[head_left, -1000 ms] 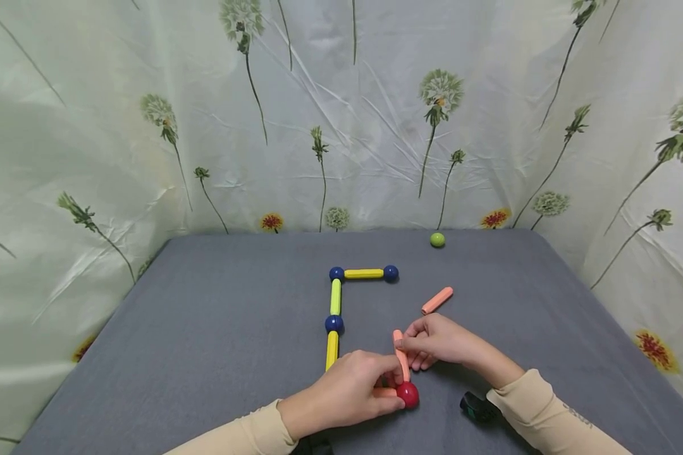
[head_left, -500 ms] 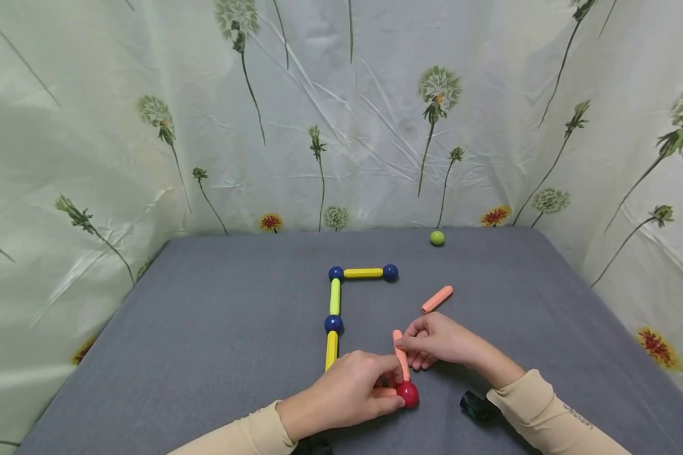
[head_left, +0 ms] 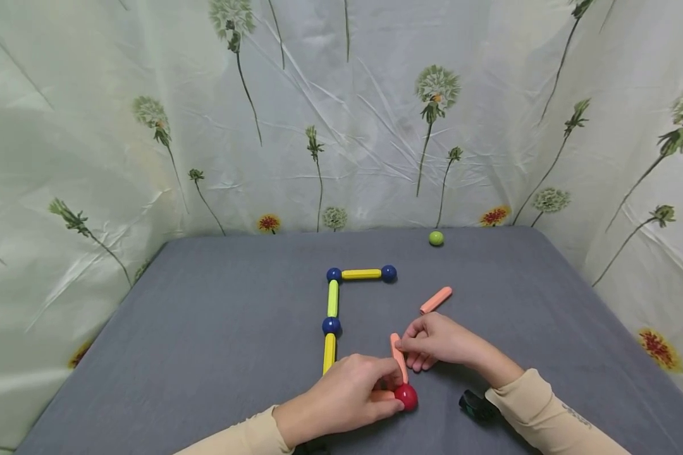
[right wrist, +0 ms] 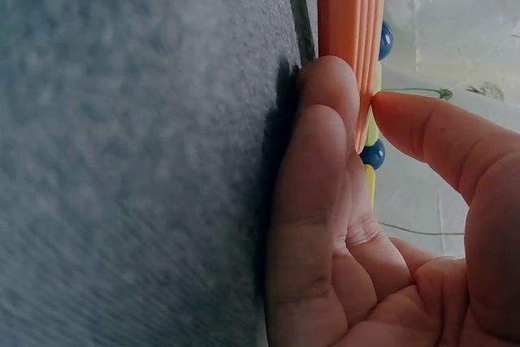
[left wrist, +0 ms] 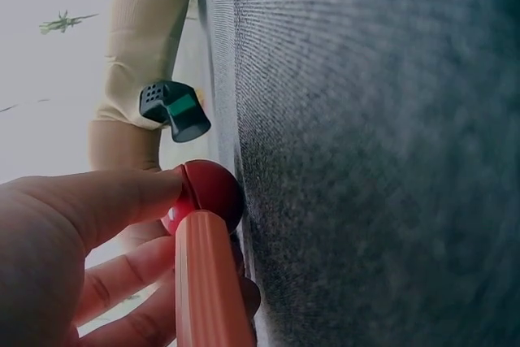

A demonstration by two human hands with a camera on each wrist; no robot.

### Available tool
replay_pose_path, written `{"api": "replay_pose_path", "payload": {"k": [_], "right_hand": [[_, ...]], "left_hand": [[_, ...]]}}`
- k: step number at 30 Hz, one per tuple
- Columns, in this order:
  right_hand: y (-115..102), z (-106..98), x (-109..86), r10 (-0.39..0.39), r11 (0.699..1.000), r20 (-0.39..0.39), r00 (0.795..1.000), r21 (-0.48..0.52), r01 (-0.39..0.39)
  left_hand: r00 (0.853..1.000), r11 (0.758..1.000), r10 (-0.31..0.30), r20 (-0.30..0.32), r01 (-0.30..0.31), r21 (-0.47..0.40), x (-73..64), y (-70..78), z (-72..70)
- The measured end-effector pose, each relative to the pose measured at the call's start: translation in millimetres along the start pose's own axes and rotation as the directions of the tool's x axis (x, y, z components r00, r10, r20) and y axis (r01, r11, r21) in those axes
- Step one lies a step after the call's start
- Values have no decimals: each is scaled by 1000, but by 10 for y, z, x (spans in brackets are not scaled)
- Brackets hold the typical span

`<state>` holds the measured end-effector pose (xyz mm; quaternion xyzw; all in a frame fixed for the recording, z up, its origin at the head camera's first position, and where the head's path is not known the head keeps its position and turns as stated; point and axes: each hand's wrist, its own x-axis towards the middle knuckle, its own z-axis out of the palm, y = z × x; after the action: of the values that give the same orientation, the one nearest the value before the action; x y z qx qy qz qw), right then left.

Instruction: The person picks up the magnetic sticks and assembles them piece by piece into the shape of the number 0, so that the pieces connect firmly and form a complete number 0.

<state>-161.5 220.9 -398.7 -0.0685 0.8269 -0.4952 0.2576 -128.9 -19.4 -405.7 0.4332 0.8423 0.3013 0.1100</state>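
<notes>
My left hand (head_left: 347, 393) grips a red ball (head_left: 406, 397), thumb on its near side; in the left wrist view the thumb presses the ball's grooved face. One salmon-pink ribbed rod (left wrist: 210, 282) meets the ball and runs leftward under the left hand, which hides most of it in the head view. A second salmon-pink rod (head_left: 398, 359) reaches from the ball away from me. My right hand (head_left: 439, 341) pinches this rod near its far end between thumb and fingers, low over the cloth, as the right wrist view also shows.
Left of the hands, blue balls (head_left: 331, 326) join a yellow rod (head_left: 329, 352), a lime rod (head_left: 332, 298) and another yellow rod (head_left: 361, 274) in an angled chain. A loose salmon-pink rod (head_left: 436, 300) lies beyond the right hand. A green ball (head_left: 436, 238) sits near the table's back edge.
Both hands keep their holds on the red ball and the rod. The head view has shifted very slightly; nothing else visibly differs.
</notes>
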Motion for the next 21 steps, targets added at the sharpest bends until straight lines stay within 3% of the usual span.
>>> {"api": "replay_pose_path", "payload": {"k": [5,9,15,21], "right_hand": [[-43,-80,11,-17,998,-60,998,-64,13],[-138,-265,16,-57,991,-152,987,-126,38],[-263,-629,91,-69,970,-312,948,-243,-9],[-198,-1036,271,-63,955,-396,916,-292,-61]], "left_hand": [[999,998,44,-8,-44,39,-23,0,15],[999,999,0,34,-1,33,-34,11,0],[998,999,-31,57,29,45,-48,34,-7],[998,998,-26,58,23,58,-54,53,6]]}}
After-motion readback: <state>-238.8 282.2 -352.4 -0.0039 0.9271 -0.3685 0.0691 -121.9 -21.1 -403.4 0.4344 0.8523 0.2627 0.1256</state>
